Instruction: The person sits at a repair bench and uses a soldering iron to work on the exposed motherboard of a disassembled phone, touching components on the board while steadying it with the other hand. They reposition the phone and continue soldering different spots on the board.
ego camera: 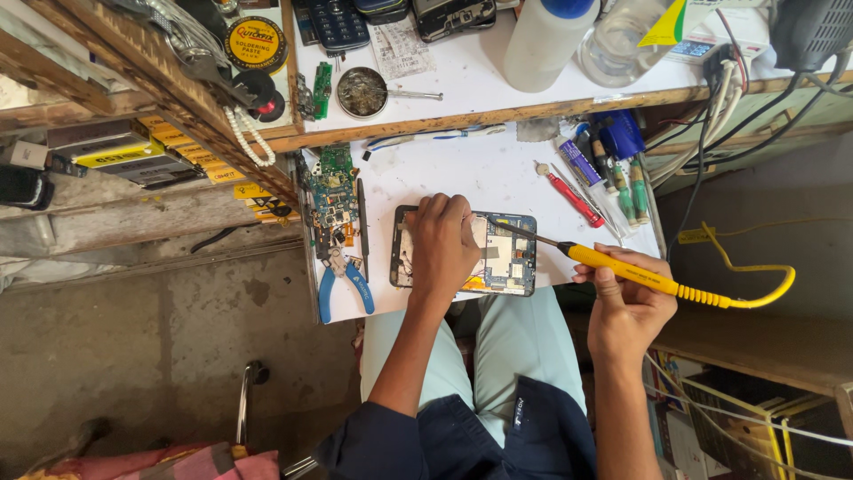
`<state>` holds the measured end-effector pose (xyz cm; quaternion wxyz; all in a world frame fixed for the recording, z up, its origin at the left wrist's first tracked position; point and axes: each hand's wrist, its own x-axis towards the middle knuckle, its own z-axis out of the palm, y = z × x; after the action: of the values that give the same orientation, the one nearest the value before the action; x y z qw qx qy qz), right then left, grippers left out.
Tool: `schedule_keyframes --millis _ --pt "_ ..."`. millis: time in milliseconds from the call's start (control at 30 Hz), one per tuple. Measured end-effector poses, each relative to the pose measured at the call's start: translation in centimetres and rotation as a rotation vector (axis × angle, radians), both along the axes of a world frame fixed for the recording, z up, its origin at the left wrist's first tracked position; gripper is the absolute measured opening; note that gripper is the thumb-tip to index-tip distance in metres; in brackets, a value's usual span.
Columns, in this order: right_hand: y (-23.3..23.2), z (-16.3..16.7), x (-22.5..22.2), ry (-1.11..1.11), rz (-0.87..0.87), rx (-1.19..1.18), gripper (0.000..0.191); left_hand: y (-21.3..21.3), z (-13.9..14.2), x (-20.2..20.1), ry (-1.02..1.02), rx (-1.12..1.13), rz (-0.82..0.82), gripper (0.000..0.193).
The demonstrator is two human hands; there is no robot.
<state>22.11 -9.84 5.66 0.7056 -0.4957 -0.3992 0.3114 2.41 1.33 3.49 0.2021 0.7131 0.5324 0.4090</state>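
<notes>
An opened tablet (506, 258) with its back cover off lies on the white work board (462, 173), its circuit board and metal shields showing. My left hand (440, 244) rests on the tablet's left half, fingers curled and pressing it down. My right hand (626, 302) grips a yellow-handled soldering iron (662, 283) by its handle. The iron's thin tip (520, 229) reaches over the tablet's upper right part. Whether the tip touches the board I cannot tell. A yellow cord (755, 271) loops from the handle to the right.
Blue-handled pliers (345, 284) and loose circuit boards (330, 200) lie left of the tablet. A red screwdriver (573, 200) and green-handled tools (626, 191) lie at the right. On the shelf behind stand a round tin of wire sponge (362, 92), a white bottle (544, 40), phones (336, 22) and cables (724, 89).
</notes>
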Motion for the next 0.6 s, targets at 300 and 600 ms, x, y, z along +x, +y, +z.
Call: schedule_keyframes --millis 300,600 --pt "-0.05 0.02 0.0 0.001 0.005 0.006 0.022 -0.03 0.03 0.02 0.012 -0.011 0.003 0.019" --pt "-0.1 0.22 -0.33 -0.044 0.005 0.02 0.022 0.08 -0.09 -0.04 0.007 -0.019 0.004 0.019"
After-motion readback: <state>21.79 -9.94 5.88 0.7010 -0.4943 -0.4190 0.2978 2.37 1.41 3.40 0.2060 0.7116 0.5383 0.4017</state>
